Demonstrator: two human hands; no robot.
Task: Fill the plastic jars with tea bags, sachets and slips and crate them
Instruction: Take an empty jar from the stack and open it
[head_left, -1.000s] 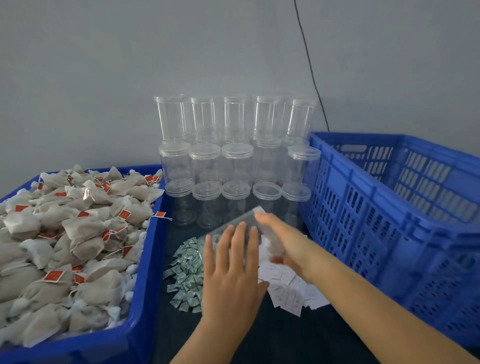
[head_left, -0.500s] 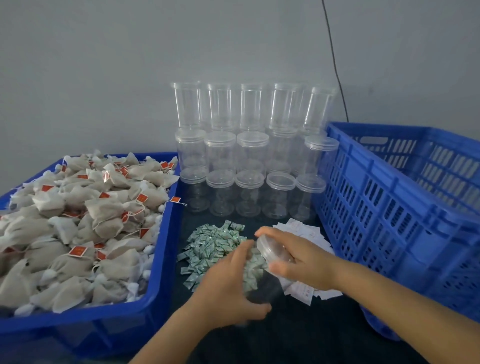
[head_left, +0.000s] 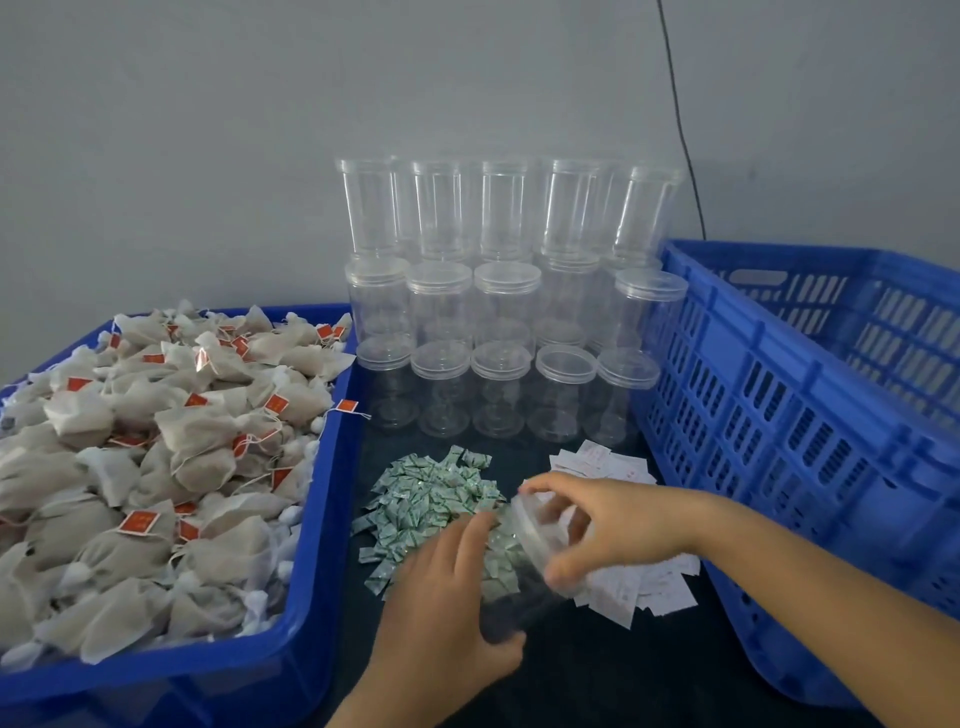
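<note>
Both hands grip one clear plastic jar (head_left: 524, 566), tilted at lower centre of the frame: the left hand (head_left: 447, 597) curls round its body while the right hand (head_left: 613, 525) pinches the lid (head_left: 545, 525) at its upper end, probably to unscrew it before filling. Behind the jar, the largest items frame the workspace. An empty blue slatted crate (head_left: 810, 415) fills the right side, evidently placed to receive finished jars. A blue tub (head_left: 291, 644) at left is heaped with tea bags (head_left: 171, 452) bearing red tags, within easy reach of the left hand. Stacked empty jars (head_left: 509, 306) stand in tiers against the grey wall (head_left: 208, 130) at upper centre, lids on. On the dark tabletop (head_left: 597, 675) lie two loose piles: green sachets (head_left: 431, 499) at centre and white paper slips (head_left: 639, 587) just right, partly under the right hand. A black cable (head_left: 680, 119) runs down the wall.
</note>
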